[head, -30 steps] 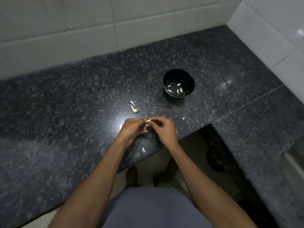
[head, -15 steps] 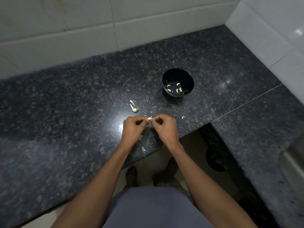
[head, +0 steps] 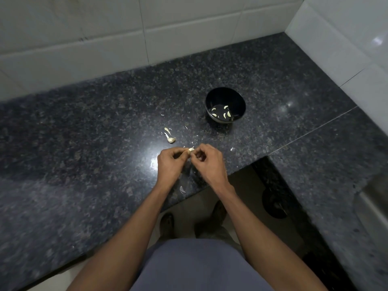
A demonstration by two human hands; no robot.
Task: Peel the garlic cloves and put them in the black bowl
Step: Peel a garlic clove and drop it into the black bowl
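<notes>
- Since half a second earlier, both hands have stayed together over the front of the bench with barely a shift, the same clove pinched between them; the bowl and the scraps on the stone lie as they did.
- Dark speckled granite forms the bench [head: 88, 143], which runs along a white tiled wall [head: 105, 45] and turns a corner on the right; a bright glare sits on the stone just left of the hands.
- The person's two bare forearms reach up from the bottom edge, above a grey garment [head: 195, 265], with two shoes visible on the floor below the bench edge.
- The left hand [head: 170, 162] has its fingers curled, and thumb and fingertips pinch a garlic clove [head: 191, 151] at its far tip.
- The right hand [head: 210, 162] is curled too, its fingertips meeting the same clove from the other side, so the two hands touch at that point, near the front edge of the bench.
- The black bowl [head: 225, 95] stands upright on the bench beyond the hands and a little to the right, well apart from them.
- Several pale peeled cloves [head: 224, 114] lie in the bottom of the bowl.
- Two more pale garlic pieces [head: 170, 139] rest on the bench beyond and left of the left hand, near but not touching it.
- Thin white skin flakes [head: 182, 189] lie scattered on the stone: one between the wrists at the bench edge, others around the hands and toward the bowl.
</notes>
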